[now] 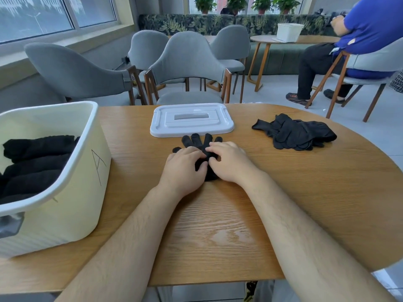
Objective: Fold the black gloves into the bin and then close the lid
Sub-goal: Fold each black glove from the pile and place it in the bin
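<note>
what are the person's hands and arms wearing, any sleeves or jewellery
The left hand and right hand are bare: no rings, watch or bands show. No sleeves reach into view; both forearms are uncovered, with fine hair, to the picture's bottom edge.

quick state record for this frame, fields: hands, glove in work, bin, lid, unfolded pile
left hand: grips near part of glove in work, fingers curled
right hand: grips same glove, beside the left hand
glove in work: flat on table, fingers point away from the person
bin: left on the table, open, marked "A"
folded gloves: in the bin
lid: off the bin, flat on the table beyond the hands
glove pile: right on the table, unfolded, untouched
</note>
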Action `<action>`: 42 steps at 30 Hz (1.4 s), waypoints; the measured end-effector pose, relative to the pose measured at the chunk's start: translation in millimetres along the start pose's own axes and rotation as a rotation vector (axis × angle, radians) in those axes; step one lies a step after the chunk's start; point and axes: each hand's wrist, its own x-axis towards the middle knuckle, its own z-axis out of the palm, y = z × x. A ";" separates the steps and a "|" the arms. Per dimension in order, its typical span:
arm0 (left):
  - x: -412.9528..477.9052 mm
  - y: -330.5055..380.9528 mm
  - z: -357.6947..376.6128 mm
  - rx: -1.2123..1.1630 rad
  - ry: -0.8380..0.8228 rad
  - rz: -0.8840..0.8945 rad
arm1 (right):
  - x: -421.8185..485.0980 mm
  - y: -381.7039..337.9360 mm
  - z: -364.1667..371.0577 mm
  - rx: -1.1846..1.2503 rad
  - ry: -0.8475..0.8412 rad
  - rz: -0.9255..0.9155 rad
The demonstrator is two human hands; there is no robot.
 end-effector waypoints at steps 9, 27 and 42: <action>-0.4 5.0 4.0 0.061 -0.046 0.027 | -6.3 9.8 -17.4 0.070 0.300 0.103; -8.0 50.3 16.6 0.007 0.078 0.258 | -23.0 119.7 -50.4 0.038 0.631 0.393; -2.7 55.9 -4.7 -0.756 0.023 -0.177 | -35.1 47.9 -55.8 0.616 0.801 -0.106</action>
